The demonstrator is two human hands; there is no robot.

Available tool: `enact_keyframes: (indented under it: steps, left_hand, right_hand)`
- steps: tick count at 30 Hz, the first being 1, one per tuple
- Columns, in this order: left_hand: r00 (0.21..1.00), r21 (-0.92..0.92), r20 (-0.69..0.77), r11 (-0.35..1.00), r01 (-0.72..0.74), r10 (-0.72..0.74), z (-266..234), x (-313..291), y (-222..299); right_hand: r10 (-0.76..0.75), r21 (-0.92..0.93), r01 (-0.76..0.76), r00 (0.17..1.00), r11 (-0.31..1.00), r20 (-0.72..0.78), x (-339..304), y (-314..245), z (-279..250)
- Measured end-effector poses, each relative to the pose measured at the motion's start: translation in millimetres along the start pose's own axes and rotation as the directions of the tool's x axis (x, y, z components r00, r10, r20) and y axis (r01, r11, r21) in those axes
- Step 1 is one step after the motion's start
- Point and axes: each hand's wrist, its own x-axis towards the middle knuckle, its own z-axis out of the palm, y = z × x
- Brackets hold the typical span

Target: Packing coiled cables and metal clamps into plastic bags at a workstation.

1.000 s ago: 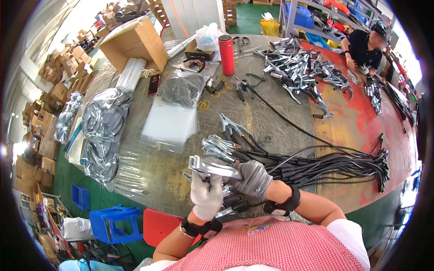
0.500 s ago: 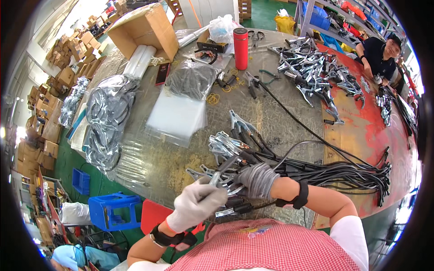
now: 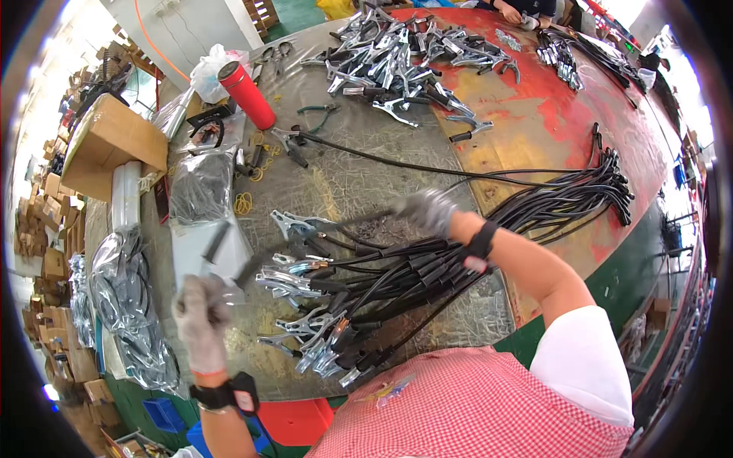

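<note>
My left hand (image 3: 202, 320), in a pale work glove, is closed on a metal spring clamp with black handles (image 3: 217, 243), blurred by motion, at the left of the table. A black cable (image 3: 328, 227) runs from that clamp to my right hand (image 3: 429, 212). My right hand, in a grey striped glove and also smeared, is closed around this cable above the pile. Below it lies a bundle of black cables (image 3: 527, 202). Silver clamps (image 3: 294, 281) sit at the bundle's left ends, some with copper-coloured parts.
A big heap of silver clamps (image 3: 397, 57) covers the far table. Pliers (image 3: 317, 118), a red flask (image 3: 247, 95), clear plastic bags (image 3: 206, 244), bagged cables (image 3: 126, 305) and an open cardboard box (image 3: 114, 145) stand or lie leftward. Another person's hands (image 3: 519, 17) work at the far edge.
My hands were close together over the clamps; now the left has drawn away leftward with the clamp and the right has moved farther out along the cable. My view has turned right.
</note>
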Motion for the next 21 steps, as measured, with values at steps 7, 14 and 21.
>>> enact_keyframes:
  steps: [7,14,21]
  left_hand:
    - [0.960,0.059,0.267,0.996,0.068,-0.081,73,79,-30]
    - [0.966,0.679,0.189,0.687,-0.258,0.176,125,182,-103]
    - [0.899,0.865,0.262,0.498,-0.057,-0.351,99,154,-125]
  right_hand:
    - [-0.266,-0.935,-0.253,0.910,0.247,-0.317,-46,105,-161]
    - [-0.547,-0.861,-0.411,0.665,0.299,-0.508,-66,106,-146]
    - [-0.265,-0.870,-0.038,0.945,0.491,-0.191,-59,87,-40]
